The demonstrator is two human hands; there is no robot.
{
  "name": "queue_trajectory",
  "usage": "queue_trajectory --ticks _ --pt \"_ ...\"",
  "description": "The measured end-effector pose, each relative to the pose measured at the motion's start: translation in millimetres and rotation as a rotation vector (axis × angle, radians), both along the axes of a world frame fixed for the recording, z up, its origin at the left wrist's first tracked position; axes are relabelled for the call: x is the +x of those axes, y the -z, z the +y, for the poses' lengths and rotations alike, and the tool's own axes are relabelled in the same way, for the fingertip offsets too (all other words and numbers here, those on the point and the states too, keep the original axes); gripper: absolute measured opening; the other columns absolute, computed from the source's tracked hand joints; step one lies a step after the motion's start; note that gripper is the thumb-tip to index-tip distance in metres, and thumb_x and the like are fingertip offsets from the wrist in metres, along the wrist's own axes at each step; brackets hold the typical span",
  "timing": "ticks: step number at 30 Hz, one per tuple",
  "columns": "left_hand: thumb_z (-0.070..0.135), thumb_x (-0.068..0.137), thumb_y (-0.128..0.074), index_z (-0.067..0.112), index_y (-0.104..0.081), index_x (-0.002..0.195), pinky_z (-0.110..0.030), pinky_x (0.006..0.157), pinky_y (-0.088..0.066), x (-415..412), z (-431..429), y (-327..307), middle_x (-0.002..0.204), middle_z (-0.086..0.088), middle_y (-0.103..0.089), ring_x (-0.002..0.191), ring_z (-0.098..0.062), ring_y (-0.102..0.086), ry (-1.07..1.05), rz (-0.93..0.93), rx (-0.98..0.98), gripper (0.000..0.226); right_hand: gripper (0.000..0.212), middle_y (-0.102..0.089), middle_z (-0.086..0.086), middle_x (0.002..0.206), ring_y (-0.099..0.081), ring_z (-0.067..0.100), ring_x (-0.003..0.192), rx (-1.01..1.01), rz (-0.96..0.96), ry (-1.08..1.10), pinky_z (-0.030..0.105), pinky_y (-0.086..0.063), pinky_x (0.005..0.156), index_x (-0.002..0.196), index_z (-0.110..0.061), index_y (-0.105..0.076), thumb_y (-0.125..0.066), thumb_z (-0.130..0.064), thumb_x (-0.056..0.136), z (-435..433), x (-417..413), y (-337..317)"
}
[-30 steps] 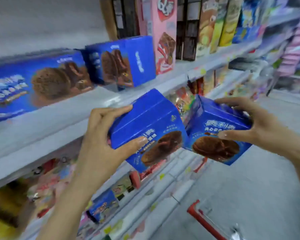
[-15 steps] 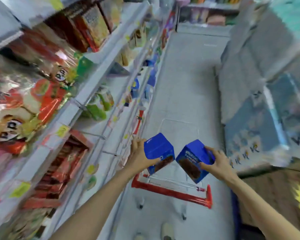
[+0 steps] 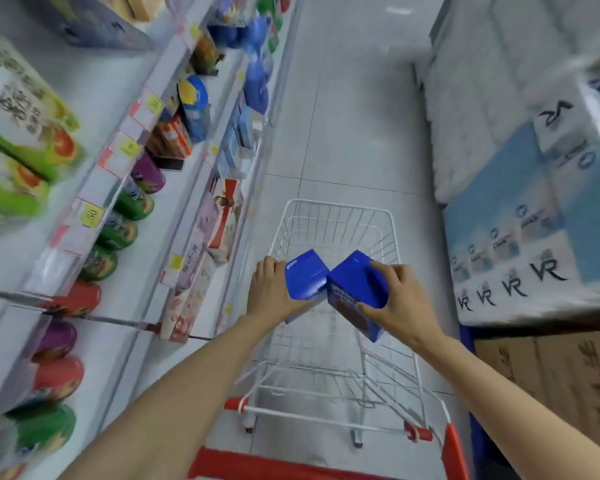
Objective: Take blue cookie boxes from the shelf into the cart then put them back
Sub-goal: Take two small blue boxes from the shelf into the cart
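Two blue cookie boxes held side by side above the wire basket of the shopping cart [image 3: 336, 216], corners touching at centre. Left box [image 3: 305, 277] clasped in left hand [image 3: 272, 292], fingers wrapped over its far-left edge; right box [image 3: 355, 292] clasped in right hand [image 3: 400, 306], thumb on near face, fingers over the top. Both tilted, long axes slanting down and inward toward the basket floor. Basket apparently empty, open room directly beneath and farther off; wire rims well clear left and right. Snack shelves [image 3: 125, 174] close on the left, stacked cartons [image 3: 520, 244] right. Judged next: straight lowering, release inside
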State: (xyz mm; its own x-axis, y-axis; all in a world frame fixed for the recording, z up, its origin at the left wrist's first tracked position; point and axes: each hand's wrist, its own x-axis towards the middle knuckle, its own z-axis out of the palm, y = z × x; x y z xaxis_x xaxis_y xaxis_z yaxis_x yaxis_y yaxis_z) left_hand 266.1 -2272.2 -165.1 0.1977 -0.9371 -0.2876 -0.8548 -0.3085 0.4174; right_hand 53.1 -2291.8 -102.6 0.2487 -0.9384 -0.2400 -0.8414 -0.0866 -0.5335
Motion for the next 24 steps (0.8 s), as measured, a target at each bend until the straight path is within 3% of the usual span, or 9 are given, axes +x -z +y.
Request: queue_trajectory --ticks 3,5,9,13,15,17,20,24 --pt "0.065 0.059 -0.069 0.007 -0.049 0.118 -0.032 0.088 -0.032 -11 -34 40 0.113 -0.01 -0.048 0.106 -0.028 -0.044 -0.015 -0.124 -0.11 0.085 0.073 -0.041 0.007 0.123 -0.047 0.024 0.112 0.02 0.034 0.103 0.027 -0.04 0.078 0.136 -0.023 -0.037 -0.068 -0.045 0.073 -22 12 29" --pt "0.058 0.066 -0.07 0.007 -0.041 0.128 -0.033 0.095 -0.027 -20 -53 60 0.123 -0.013 -0.045 0.114 -0.03 -0.04 -0.015 -0.192 -0.119 0.085 0.072 -0.041 0.007 0.121 -0.048 0.024 0.109 -0.011 0.066 0.11 0.028 -0.039 0.076 0.134 -0.022 -0.039 -0.066 -0.048 0.073 -28 18 45" --pt "0.059 0.08 -0.055 0.016 -0.029 0.138 -0.036 0.098 -0.029 -28 -81 88 0.129 -0.018 -0.038 0.118 -0.032 -0.037 -0.004 -0.326 -0.08 0.077 0.062 -0.038 0.007 0.115 -0.045 0.025 0.108 -0.034 0.065 0.167 0.029 -0.037 0.073 0.129 -0.022 -0.042 -0.062 -0.048 0.076 -28 27 68" --pt "0.063 0.084 -0.042 0.02 -0.029 0.14 -0.038 0.102 -0.031 -33 -87 107 0.144 -0.02 -0.027 0.129 -0.032 -0.031 0.236 -0.494 0.06 0.071 0.062 -0.036 0.011 0.122 -0.045 0.029 0.109 -0.021 0.072 0.177 0.035 -0.047 0.078 0.129 -0.022 -0.042 -0.061 -0.048 0.076 -23 30 86" --pt "0.062 0.083 -0.046 0.018 -0.017 0.146 -0.038 0.106 -0.029 -28 -87 109 0.151 -0.02 -0.017 0.136 -0.032 -0.023 0.34 -0.544 0.15 0.082 0.062 -0.036 0.012 0.124 -0.045 0.028 0.109 -0.013 0.078 0.184 0.036 -0.048 0.078 0.13 -0.023 -0.042 -0.06 -0.05 0.077 -22 32 89" --pt "0.05 0.084 -0.056 0.018 -0.012 0.147 -0.036 0.104 -0.03 -19 -89 107 0.148 -0.02 -0.022 0.134 -0.033 -0.025 0.429 -0.606 0.164 0.084 0.061 -0.036 0.012 0.125 -0.045 0.028 0.108 -0.01 0.076 0.214 0.036 -0.048 0.076 0.129 -0.023 -0.042 -0.061 -0.049 0.077 -24 35 91" --pt "0.026 0.088 -0.057 0.017 -0.019 0.145 -0.033 0.097 -0.037 -14 -87 104 0.137 -0.021 -0.036 0.124 -0.033 -0.035 0.381 -0.529 0.158 0.069 0.058 -0.034 0.011 0.124 -0.044 0.029 0.11 0.009 0.068 0.276 0.035 -0.046 0.075 0.128 -0.024 -0.042 -0.061 -0.049 0.078 -26 37 94" --pt "0.027 0.094 -0.048 0.01 -0.024 0.141 -0.034 0.093 -0.039 -18 -73 110 0.135 -0.022 -0.036 0.12 -0.033 -0.038 0.143 -0.318 0.188 0.055 0.059 -0.032 0.011 0.128 -0.043 0.03 0.112 0.024 0.078 0.33 0.036 -0.045 0.076 0.13 -0.024 -0.039 -0.062 -0.046 0.079 -26 40 104"
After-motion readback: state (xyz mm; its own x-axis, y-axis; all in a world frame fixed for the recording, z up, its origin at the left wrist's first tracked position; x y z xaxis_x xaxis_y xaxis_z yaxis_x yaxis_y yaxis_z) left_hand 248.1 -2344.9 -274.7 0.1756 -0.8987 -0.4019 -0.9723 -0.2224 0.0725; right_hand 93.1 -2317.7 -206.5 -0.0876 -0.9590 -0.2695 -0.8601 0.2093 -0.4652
